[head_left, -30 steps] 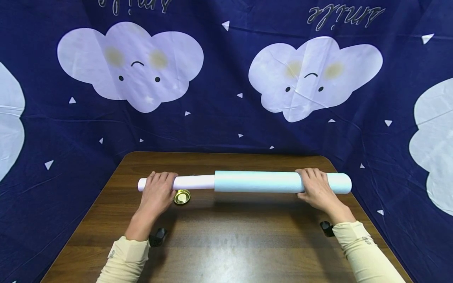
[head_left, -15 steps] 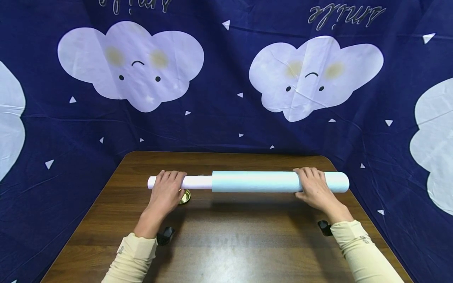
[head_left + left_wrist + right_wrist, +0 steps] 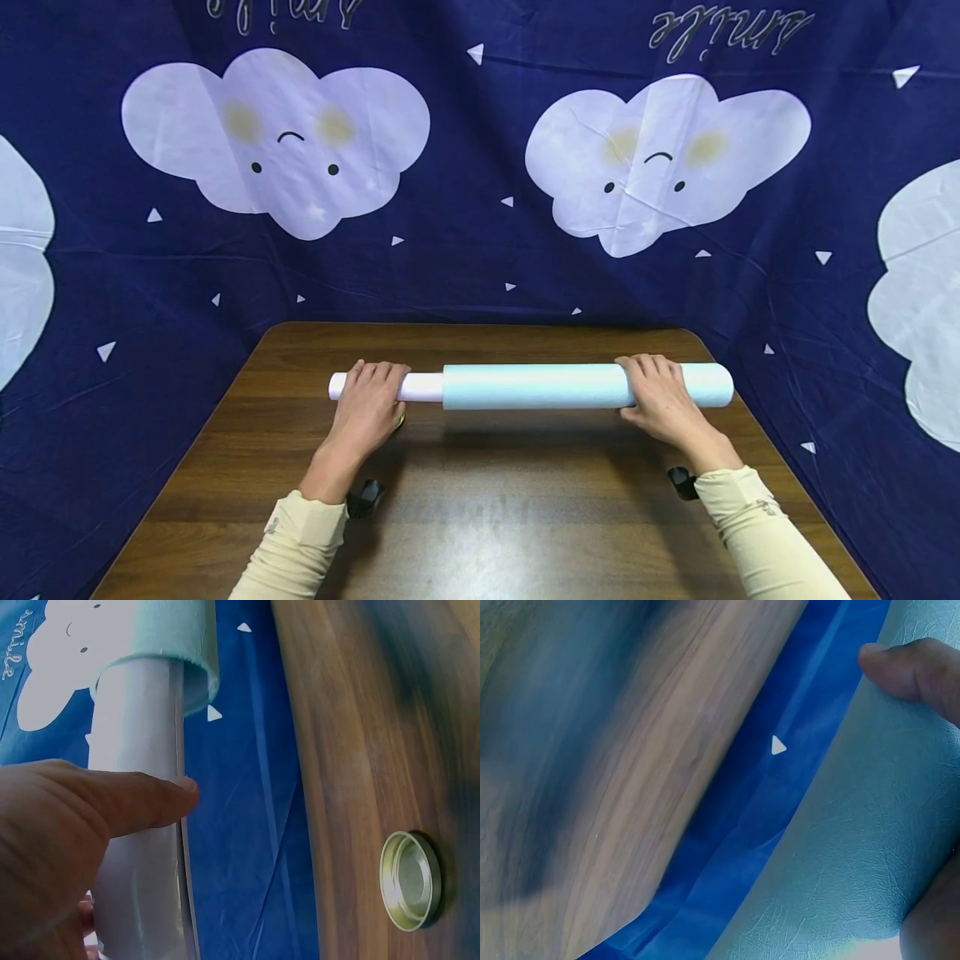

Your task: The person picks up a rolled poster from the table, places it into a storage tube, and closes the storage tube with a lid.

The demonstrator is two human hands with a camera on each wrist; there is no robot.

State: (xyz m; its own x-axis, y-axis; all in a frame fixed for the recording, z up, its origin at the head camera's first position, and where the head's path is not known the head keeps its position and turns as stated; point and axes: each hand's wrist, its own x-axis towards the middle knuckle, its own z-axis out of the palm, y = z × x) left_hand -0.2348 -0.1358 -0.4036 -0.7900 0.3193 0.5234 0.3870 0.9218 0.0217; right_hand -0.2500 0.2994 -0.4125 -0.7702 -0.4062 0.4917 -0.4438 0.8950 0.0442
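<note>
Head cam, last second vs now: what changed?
The left hand and the white roll moved right, so less of the roll sticks out of the light-blue tube. The tube and right hand shifted slightly left. The left hand now hides most of the gold lid. Nothing was let go; both grips and the lid's place stayed the same.

My left hand grips narrow pale tube, thumb laid across it, fingertips showing at near left edge. Tube's far end sits inside mouth of wider teal tube. Blue cloth behind, white cloud far left. Right: wooden table, round gold lid on it, apart from my hand.
</note>
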